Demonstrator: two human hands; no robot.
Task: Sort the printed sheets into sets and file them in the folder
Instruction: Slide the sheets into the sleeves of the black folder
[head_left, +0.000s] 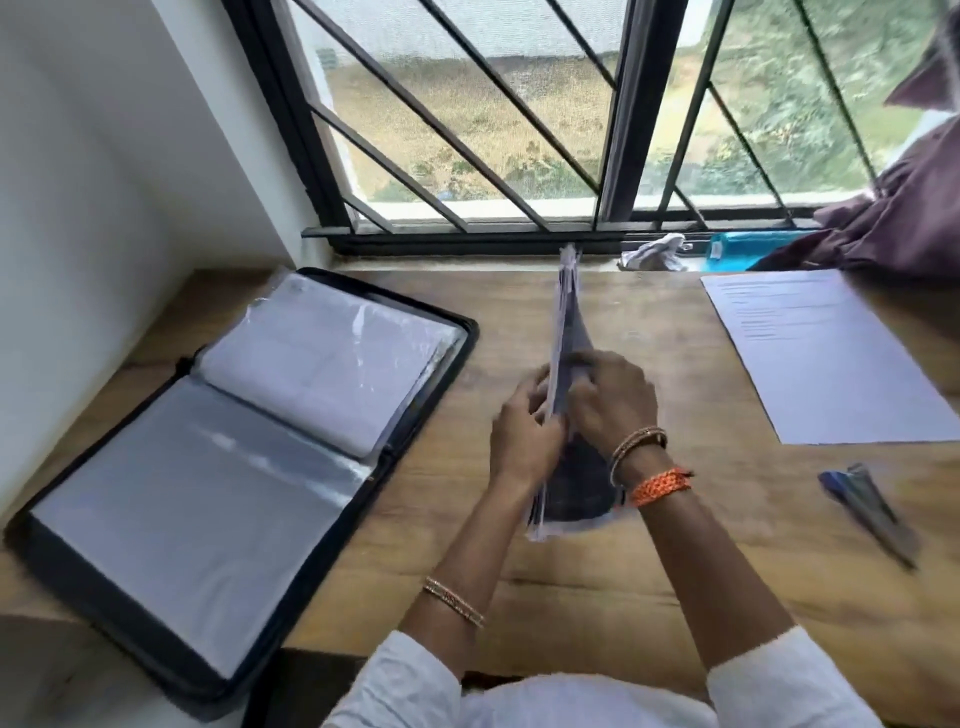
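You sit at a brown wood-grain surface (649, 571) pushed against a white wall (104, 156) on your left and a black-framed window with diagonal bars (467, 130) ahead, with greenery outside. Your left hand (524, 431) and right hand (608, 400) both grip a stack of printed sheets in clear sleeves (563, 332), held upright on its edge at the middle of the surface, fingers curled round it from either side. To the left lies an open black zip folder with clear plastic pockets (218, 447), flat on the surface. At the far right a single white printed sheet (826, 358) lies flat, and nearer you a blurred dark blue and grey object (867, 509) that you cannot identify. On the sill sit a crumpled white cloth (654, 252), a teal pouch (748, 249) and a dark purple fabric (893, 218).
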